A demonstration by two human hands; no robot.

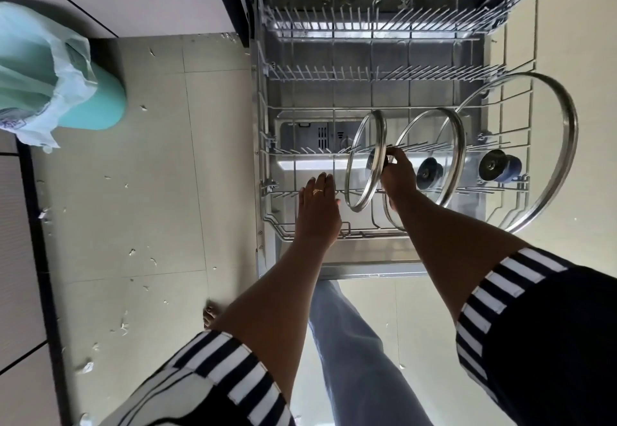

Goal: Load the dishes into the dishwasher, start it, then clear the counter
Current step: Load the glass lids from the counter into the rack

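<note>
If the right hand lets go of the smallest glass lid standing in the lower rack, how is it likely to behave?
The smallest lid stands on edge between tines, so it may tip or roll on its round steel rim. Its glass pane looks rigid and probably breakable. The right hand grips its knob, likely steadying it.

The pulled-out lower dishwasher rack (267, 145) carries three glass lids on edge among its tines: a small lid (365, 161), right of it a medium lid (434, 155), then the large lid (534, 145) at the rack's right side.
</note>
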